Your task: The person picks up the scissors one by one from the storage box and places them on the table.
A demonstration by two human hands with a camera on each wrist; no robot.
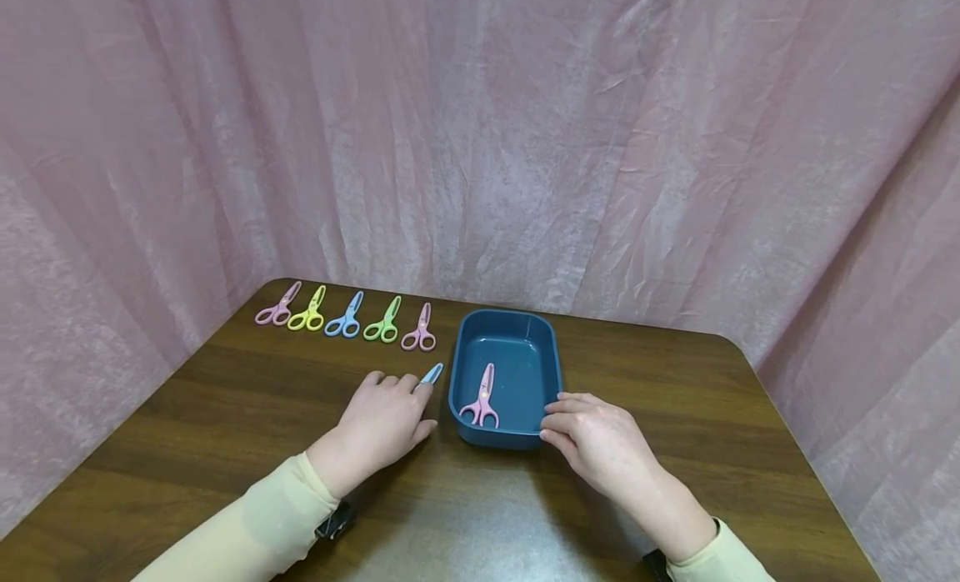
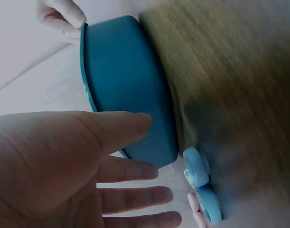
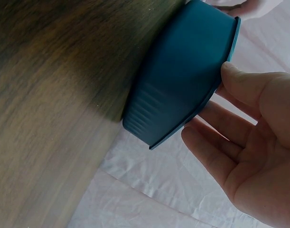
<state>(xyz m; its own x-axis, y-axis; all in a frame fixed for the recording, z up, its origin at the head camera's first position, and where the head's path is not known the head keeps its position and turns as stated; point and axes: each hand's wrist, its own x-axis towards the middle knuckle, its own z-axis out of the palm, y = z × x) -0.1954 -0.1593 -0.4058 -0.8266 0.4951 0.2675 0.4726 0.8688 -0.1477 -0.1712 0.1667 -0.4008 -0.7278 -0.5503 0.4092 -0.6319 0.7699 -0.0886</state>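
Observation:
A dark blue rectangular box [image 1: 507, 439] stands on the table with a pink pair of scissors [image 1: 486, 393] lying inside it. My right hand [image 1: 600, 439] holds the box's rim at the near right corner, its thumb on the rim in the right wrist view. To the left of the box, my left hand [image 1: 384, 423] hovers over a blue pair of scissors [image 1: 432, 374], hiding most of it from above. In the left wrist view its fingers [image 2: 135, 199] are straight and apart from the scissors' blue handles [image 2: 197, 167].
Several scissors lie in a row behind my left hand: pink [image 1: 276, 312], yellow [image 1: 308, 313], blue [image 1: 346, 318], green [image 1: 384, 325] and another pink pair [image 1: 420, 332]. The wooden table [image 1: 225, 415] ends at a pink curtain [image 1: 480, 148].

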